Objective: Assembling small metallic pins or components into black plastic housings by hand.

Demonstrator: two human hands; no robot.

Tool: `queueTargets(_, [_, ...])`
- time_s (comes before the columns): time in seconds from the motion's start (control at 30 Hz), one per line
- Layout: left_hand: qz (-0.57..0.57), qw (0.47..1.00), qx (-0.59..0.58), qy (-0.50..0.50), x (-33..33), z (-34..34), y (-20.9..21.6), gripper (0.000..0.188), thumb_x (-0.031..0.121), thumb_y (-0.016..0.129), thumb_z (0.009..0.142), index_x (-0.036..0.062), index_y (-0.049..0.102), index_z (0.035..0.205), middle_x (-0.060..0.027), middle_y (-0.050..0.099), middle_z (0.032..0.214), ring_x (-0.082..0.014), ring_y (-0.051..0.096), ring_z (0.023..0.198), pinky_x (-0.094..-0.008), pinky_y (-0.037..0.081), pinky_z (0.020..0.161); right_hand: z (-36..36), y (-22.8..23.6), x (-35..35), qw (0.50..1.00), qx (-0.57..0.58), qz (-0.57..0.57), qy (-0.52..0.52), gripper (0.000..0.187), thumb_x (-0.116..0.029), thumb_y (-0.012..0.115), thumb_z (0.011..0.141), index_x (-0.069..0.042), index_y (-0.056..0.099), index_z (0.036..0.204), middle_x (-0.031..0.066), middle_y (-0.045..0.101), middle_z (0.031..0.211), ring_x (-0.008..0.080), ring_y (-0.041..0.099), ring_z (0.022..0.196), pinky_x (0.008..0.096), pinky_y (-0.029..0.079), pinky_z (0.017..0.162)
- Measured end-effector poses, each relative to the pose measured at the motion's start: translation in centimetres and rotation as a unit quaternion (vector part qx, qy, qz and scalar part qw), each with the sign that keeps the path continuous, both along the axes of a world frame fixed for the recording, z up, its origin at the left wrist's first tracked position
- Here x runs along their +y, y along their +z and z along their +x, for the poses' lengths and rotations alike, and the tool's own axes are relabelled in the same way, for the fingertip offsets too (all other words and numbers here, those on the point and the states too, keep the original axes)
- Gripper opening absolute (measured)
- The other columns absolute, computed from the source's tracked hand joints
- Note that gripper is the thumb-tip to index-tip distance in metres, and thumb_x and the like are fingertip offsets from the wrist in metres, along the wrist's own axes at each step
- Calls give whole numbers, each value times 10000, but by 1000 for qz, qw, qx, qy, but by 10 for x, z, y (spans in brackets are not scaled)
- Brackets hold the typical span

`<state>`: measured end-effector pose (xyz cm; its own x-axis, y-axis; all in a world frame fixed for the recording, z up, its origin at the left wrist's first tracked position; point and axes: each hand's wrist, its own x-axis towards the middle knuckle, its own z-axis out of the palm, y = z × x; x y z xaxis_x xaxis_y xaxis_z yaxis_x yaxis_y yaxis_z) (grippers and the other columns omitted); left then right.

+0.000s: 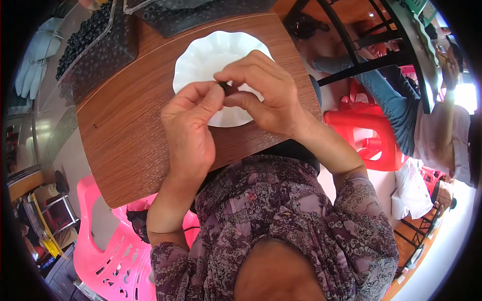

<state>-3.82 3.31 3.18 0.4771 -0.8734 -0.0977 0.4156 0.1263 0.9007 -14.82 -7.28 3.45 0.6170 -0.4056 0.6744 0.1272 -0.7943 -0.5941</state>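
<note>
A small dark round piece [224, 87], like a bead or a berry, is pinched between the fingertips of both hands. My left hand [193, 113] grips it from the left with thumb and forefinger. From the right, my right hand [266, 93] has thumb and fingers closed on it, and together they hide most of it. Both hands are over a white plate with a wavy rim [188, 62], partly covering it. Its visible inside is plain white. The plate sits on a brown wooden tabletop [128, 135].
A clear bin of dark round pieces [98, 42] stands at the table's far left, beside another clear container [196, 17] at the far edge. A pink plastic chair [108, 253] is near left, red stools [364, 128] are right. Another person in jeans [386, 95] sits beyond them.
</note>
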Motion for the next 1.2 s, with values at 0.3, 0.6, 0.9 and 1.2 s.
queueTargets(0.3, [-69,912,-301,269,4,108,34,138,-9,613,813,-69,607,937,-134,646,863,-170,618,761,-259,486,764,-8,-17,-31,983,155,74,-61,213,23,688,657,-11,649,862,81,609,774,207,577,749,321,472,640])
queueTargets(0.6, [118,705,-596,366,9,238,31,289,102,686,788,-30,607,1032,-89,636,985,-134,578,885,-233,439,825,9,-30,-21,961,268,-70,-11,159,-10,681,622,-33,626,769,66,568,732,229,529,752,330,438,647])
queueTargets(0.9, [-10,717,-626,305,-14,149,51,286,34,664,765,13,608,1044,-73,619,971,-144,568,847,-263,450,781,4,-29,-28,973,228,-36,5,160,-15,676,636,-39,552,733,117,539,713,318,531,709,393,430,608])
queueTargets(1.2, [12,722,-684,105,-127,151,69,139,76,599,725,49,630,858,-124,630,774,-290,614,748,-353,473,668,1,-14,-35,989,134,53,35,181,27,672,650,-52,600,795,72,534,705,252,520,697,350,416,607])
